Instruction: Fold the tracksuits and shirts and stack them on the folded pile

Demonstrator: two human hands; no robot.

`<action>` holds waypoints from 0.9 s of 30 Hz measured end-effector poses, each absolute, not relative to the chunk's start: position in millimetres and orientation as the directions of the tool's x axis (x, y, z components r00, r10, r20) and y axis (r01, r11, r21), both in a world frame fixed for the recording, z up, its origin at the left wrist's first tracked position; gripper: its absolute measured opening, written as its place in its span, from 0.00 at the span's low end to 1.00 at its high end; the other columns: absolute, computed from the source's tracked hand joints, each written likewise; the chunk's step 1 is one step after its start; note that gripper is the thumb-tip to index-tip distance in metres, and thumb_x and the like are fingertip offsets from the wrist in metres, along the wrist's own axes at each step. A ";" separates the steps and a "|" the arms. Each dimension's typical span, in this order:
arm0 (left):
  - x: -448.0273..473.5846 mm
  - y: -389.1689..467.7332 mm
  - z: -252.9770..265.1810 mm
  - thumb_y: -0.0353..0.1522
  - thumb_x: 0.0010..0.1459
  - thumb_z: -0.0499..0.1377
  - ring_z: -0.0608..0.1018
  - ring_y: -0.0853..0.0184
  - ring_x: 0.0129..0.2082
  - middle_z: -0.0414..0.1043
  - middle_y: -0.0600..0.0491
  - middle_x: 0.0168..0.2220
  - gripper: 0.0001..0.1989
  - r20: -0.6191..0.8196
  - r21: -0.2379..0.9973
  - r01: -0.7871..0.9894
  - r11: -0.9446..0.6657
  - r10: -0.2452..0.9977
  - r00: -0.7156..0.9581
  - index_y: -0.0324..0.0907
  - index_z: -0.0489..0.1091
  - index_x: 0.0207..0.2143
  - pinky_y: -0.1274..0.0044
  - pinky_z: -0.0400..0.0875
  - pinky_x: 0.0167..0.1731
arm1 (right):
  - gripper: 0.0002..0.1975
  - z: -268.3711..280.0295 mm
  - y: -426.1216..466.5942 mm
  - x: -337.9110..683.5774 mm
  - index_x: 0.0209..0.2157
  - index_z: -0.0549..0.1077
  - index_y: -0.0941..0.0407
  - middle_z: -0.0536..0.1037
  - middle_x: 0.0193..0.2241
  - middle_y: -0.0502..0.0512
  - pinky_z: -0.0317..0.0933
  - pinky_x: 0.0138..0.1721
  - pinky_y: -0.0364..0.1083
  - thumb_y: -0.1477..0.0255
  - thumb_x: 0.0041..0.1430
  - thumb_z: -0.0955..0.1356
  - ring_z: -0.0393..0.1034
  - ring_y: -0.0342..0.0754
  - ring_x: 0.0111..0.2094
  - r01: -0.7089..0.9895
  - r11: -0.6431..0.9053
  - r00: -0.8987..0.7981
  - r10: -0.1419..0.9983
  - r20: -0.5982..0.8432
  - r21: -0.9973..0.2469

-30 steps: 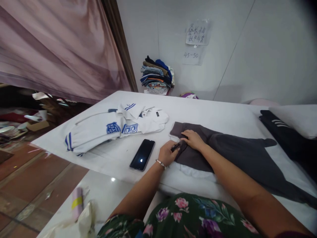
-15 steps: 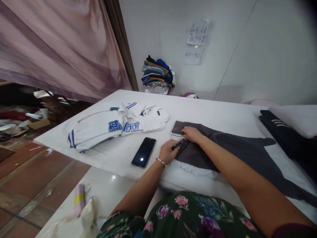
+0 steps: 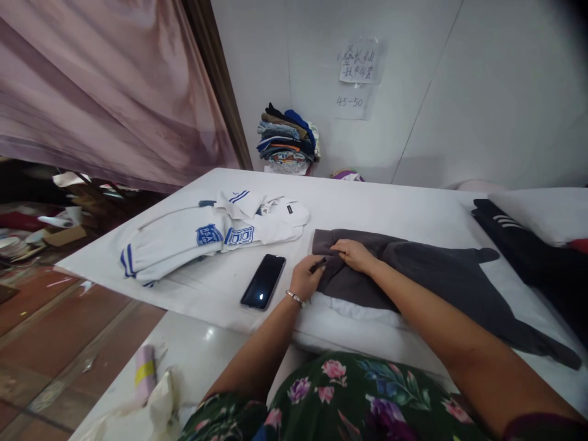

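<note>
A dark grey garment (image 3: 422, 275) lies spread on the white table, its narrow ends pointing right; its exact kind is unclear. My left hand (image 3: 305, 277) is closed at the garment's near left corner, pinching a dark bit of the edge. Just to the right, my right hand (image 3: 353, 255) has its fingers pressed together on the cloth near the left end. Left of my left hand lies a black phone (image 3: 263, 282). Beyond it is a white shirt (image 3: 169, 242) with blue stripes and blue badges.
Black clothing with white stripes (image 3: 528, 245) lies on the table's right side. Against the wall stands a stack of folded clothes (image 3: 287, 141). A pink curtain (image 3: 114, 79) hangs at left. Nearer, a pink roll (image 3: 145, 373) and a pale bag (image 3: 138, 416) rest on a lower white surface.
The garment's left end now lies flatter, covering the pale layer that showed there. Both hands have stayed on it, with only small shifts. The view has moved slightly.
</note>
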State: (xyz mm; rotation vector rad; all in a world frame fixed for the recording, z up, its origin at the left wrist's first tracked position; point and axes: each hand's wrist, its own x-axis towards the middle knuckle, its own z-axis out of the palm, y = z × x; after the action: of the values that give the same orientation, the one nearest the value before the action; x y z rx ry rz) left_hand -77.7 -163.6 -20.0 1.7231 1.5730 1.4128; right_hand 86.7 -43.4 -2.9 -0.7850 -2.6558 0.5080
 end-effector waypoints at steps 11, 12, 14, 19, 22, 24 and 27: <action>-83.2 -148.8 -29.7 0.32 0.51 0.58 0.76 0.67 0.35 0.77 0.52 0.34 0.10 0.090 0.896 0.435 0.083 0.928 -0.361 0.41 0.72 0.38 0.77 0.68 0.36 | 0.16 -9.3 -44.8 84.8 0.41 0.76 0.55 0.76 0.36 0.54 0.60 0.41 0.44 0.80 0.56 0.62 0.68 0.47 0.40 0.487 0.756 -0.721 0.630 0.288 -0.437; -82.9 -147.6 -27.5 0.34 0.52 0.58 0.76 0.66 0.35 0.77 0.51 0.35 0.11 0.094 0.881 0.465 0.089 0.929 -0.357 0.41 0.72 0.38 0.77 0.68 0.36 | 0.16 -9.0 -44.3 84.6 0.40 0.77 0.55 0.76 0.36 0.54 0.60 0.40 0.44 0.80 0.56 0.61 0.68 0.47 0.39 0.480 0.747 -0.706 0.640 0.303 -0.460; -83.4 -143.7 -23.2 0.37 0.53 0.57 0.76 0.66 0.33 0.76 0.51 0.32 0.11 0.093 0.850 0.516 0.105 0.935 -0.343 0.40 0.73 0.36 0.76 0.67 0.35 | 0.16 -9.3 -44.0 85.3 0.40 0.76 0.55 0.76 0.35 0.54 0.60 0.40 0.44 0.81 0.56 0.61 0.68 0.47 0.39 0.450 0.740 -0.682 0.646 0.343 -0.500; -89.4 -130.7 -15.3 0.36 0.55 0.55 0.76 0.66 0.32 0.76 0.51 0.30 0.10 -0.051 0.798 0.538 0.272 0.919 -0.390 0.39 0.73 0.33 0.78 0.67 0.33 | 0.17 -13.1 -49.1 88.2 0.44 0.75 0.55 0.75 0.40 0.56 0.59 0.43 0.45 0.79 0.58 0.61 0.66 0.48 0.42 0.440 0.766 -0.685 0.624 0.375 -0.470; -90.0 -127.3 -11.4 0.33 0.53 0.56 0.77 0.63 0.36 0.77 0.48 0.34 0.09 -0.106 0.727 0.588 0.354 0.904 -0.413 0.39 0.72 0.36 0.76 0.67 0.35 | 0.17 -14.4 -53.2 86.2 0.46 0.74 0.57 0.74 0.41 0.57 0.59 0.43 0.45 0.80 0.58 0.61 0.65 0.49 0.43 0.511 0.787 -0.759 0.602 0.249 -0.345; -88.9 -127.3 -10.2 0.32 0.53 0.56 0.77 0.61 0.38 0.76 0.46 0.35 0.10 -0.100 0.709 0.610 0.355 0.906 -0.412 0.38 0.72 0.37 0.75 0.66 0.37 | 0.17 -13.6 -54.9 83.8 0.47 0.73 0.58 0.74 0.41 0.58 0.58 0.43 0.45 0.79 0.58 0.61 0.64 0.49 0.42 0.545 0.789 -0.771 0.605 0.201 -0.284; -87.9 -128.4 -11.1 0.35 0.54 0.55 0.77 0.61 0.39 0.76 0.46 0.36 0.14 -0.096 0.716 0.602 0.354 0.904 -0.417 0.39 0.70 0.42 0.75 0.67 0.38 | 0.16 -10.6 -56.2 81.5 0.48 0.73 0.58 0.73 0.41 0.59 0.57 0.44 0.45 0.78 0.59 0.61 0.64 0.49 0.43 0.560 0.788 -0.773 0.608 0.182 -0.254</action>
State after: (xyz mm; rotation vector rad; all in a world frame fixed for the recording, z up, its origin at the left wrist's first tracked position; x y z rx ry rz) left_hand -87.9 -128.4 -11.1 1.3083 2.1390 0.8306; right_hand 81.5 -56.2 -10.6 -0.9070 -2.7244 0.2707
